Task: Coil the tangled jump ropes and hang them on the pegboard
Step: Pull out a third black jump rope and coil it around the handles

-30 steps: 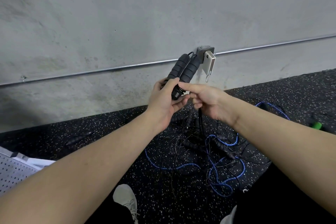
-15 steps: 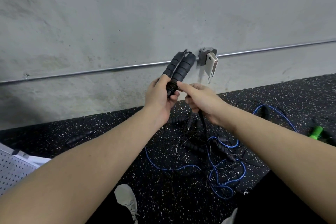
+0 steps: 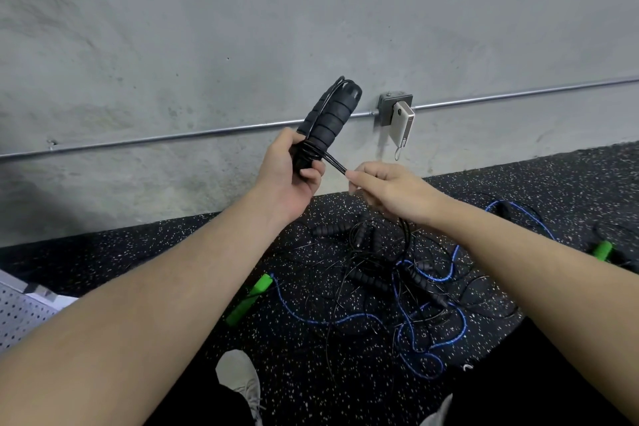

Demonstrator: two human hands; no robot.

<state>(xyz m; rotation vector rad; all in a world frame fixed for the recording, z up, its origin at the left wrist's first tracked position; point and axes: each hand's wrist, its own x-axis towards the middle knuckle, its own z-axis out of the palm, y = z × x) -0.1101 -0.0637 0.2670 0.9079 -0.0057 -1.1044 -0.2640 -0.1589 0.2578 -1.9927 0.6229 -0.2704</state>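
On speckled black flooring (image 3: 138, 270) below a concrete wall (image 3: 242, 10): tangled jump ropes (image 3: 397, 287), blue and black. Left hand (image 3: 287, 180) grips paired black foam handles (image 3: 328, 121), upright. Right hand (image 3: 390, 190) pinches their black cord (image 3: 334, 162), wound round the handles.

The left hand (image 3: 288, 176) holds paired handles (image 3: 328, 121) upright before the wall (image 3: 207, 28); the right hand (image 3: 394, 192) pinches the cord (image 3: 334, 162) just beside them. Tangled ropes (image 3: 397, 287) lie on the floor (image 3: 155, 259) below, the pegboard (image 3: 20, 315) far left.
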